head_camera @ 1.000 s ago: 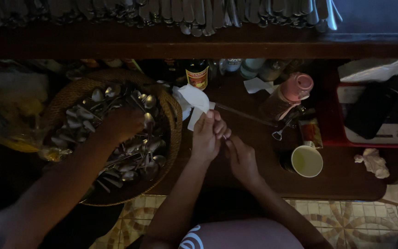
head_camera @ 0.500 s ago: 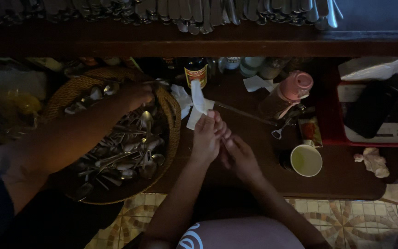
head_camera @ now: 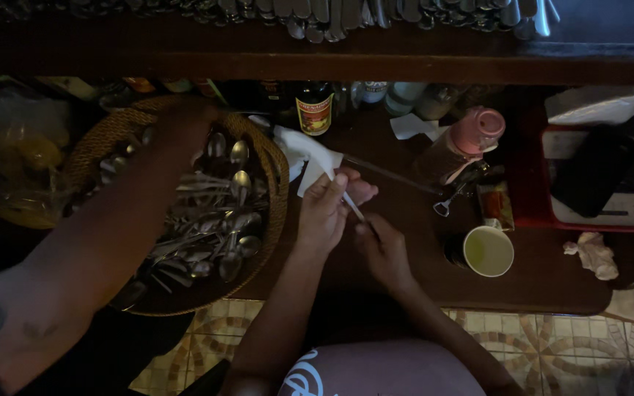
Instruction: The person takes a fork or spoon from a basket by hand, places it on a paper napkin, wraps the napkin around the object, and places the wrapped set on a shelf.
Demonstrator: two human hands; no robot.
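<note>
white cloth (head_camera: pixel 304 155) pinched in left hand (head_camera: pixel 322 213), right hand (head_camera: pixel 381 246) closed round utensil handle (head_camera: pixel 354 209), now drawn nearer than before beside basket (head_camera: pixel 277 176).

The scene is dimly lit. A dark wooden table (head_camera: pixel 544 286) is set over a floor (head_camera: pixel 566 345) tiled in a beige and brown pattern. Above it, a dark wooden shelf (head_camera: pixel 405 62) is seen, lined with rows of hanging cutlery (head_camera: pixel 346 15).
</note>
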